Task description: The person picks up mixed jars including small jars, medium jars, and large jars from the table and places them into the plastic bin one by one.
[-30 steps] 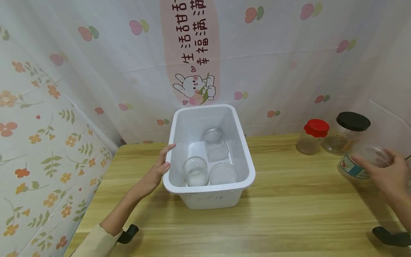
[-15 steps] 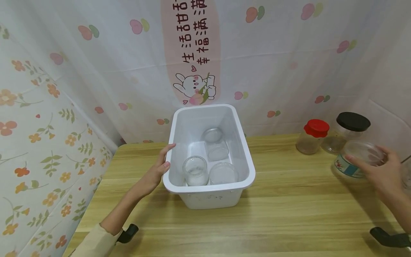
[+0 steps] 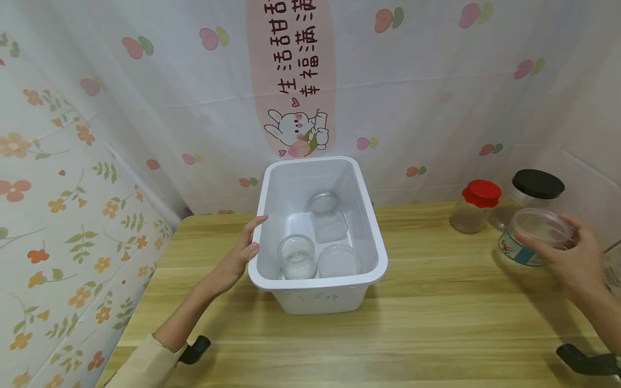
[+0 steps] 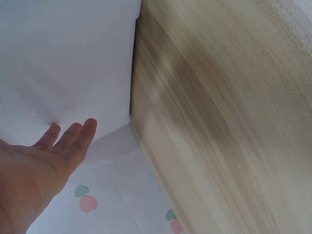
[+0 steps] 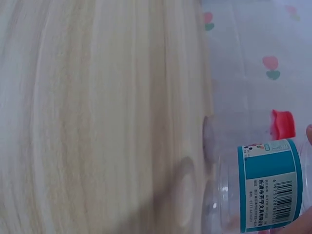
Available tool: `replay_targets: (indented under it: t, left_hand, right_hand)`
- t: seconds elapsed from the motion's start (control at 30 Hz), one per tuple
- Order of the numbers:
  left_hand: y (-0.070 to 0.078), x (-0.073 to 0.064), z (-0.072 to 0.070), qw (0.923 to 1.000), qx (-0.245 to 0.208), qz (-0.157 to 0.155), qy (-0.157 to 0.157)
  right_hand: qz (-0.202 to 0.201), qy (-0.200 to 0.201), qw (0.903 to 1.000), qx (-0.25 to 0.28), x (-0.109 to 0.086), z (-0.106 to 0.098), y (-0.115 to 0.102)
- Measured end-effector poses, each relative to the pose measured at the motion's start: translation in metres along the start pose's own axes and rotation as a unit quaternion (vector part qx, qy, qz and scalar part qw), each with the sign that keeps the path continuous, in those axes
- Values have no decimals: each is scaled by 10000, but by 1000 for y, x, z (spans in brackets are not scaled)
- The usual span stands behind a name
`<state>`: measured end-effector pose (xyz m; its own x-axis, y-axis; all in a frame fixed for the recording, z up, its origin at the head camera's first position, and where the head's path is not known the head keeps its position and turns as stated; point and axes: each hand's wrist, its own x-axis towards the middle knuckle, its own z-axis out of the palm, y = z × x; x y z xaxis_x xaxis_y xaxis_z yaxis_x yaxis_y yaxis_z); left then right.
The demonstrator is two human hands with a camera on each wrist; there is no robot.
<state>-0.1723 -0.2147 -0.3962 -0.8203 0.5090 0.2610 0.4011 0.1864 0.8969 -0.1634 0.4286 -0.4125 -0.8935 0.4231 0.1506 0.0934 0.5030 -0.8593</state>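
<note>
My left hand (image 3: pixel 236 262) is at the left rim of a white plastic tub (image 3: pixel 317 299). Its index finger and thumb rest on the rim, while in the left wrist view the other fingers (image 4: pixel 80 144) extend, relaxed, against the outer wall. At the far right, my right hand (image 3: pixel 574 264) grips a clear plastic jar (image 3: pixel 526 253) from its right side. A teal label (image 5: pixel 270 168) with printed text and a barcode wraps this jar; most of the gripping fingers are hidden behind it in the right wrist view.
Inside the tub are several clear jars, one of them a glass jar (image 3: pixel 297 258) near the front. Behind the held jar stand a red-lidded jar (image 3: pixel 470 215) and a black-lidded jar (image 3: pixel 537 186). The wooden table (image 3: pixel 412 334) meets a patterned curtain (image 3: pixel 412 108) at the back.
My right hand has carried the labelled jar a little to the left, toward the tub. My left hand has stayed on the rim, and the head view has shifted slightly.
</note>
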Motion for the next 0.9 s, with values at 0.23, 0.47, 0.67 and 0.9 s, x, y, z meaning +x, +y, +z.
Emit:
replay_targets:
  t: [0.23, 0.47, 0.67, 0.9]
  left_hand:
    - [0, 0, -1, 10000, 10, 51, -13]
    - [0, 1, 0, 10000, 65, 30, -23]
    - [1, 0, 0, 10000, 43, 16, -19]
    - [2, 0, 1, 10000, -2, 46, -39]
  right_hand:
    - [-228, -90, 9996, -136, -3, 6, -12]
    - [-491, -186, 9984, 185, -8, 11, -21]
    - [-696, -335, 9959, 477, -9, 16, -28]
    - [-806, -437, 9947, 460, -10, 18, -31]
